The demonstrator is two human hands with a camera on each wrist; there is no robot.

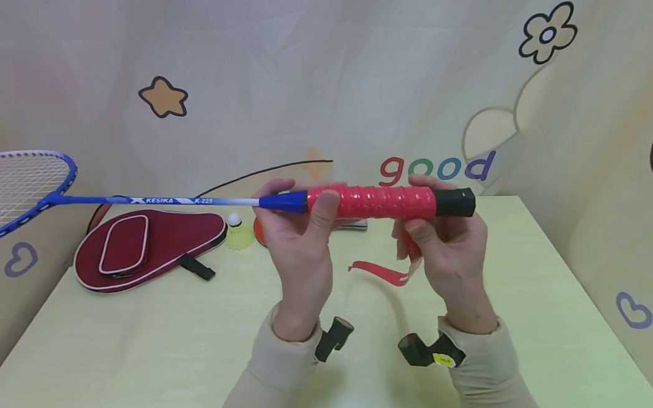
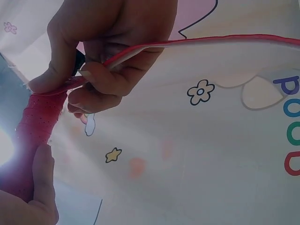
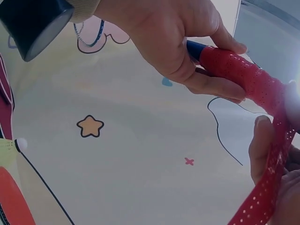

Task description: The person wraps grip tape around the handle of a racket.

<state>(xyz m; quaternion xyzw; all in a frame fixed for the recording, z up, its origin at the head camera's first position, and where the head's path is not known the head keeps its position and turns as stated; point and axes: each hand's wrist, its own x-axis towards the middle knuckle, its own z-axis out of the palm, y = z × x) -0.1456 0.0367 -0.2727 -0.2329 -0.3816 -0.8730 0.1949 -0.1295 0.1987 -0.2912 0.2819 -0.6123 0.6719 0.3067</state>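
Above the table [image 1: 145, 358], my left hand [image 1: 302, 249] grips the racket [image 1: 175, 201], my right hand [image 1: 455, 252] pinches red tape [image 1: 380, 272] (if that slips, the wrap [image 1: 379, 202] could probably loosen).

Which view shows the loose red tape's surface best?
The right wrist: the red tape shows its dotted face close up, though cut off below. Left wrist shows it nearly edge-on; head shows it smaller, trailing from the right hand.

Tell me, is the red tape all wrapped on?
Not all: the red tape winds around the racket's handle, but a loose tail hangs off it.
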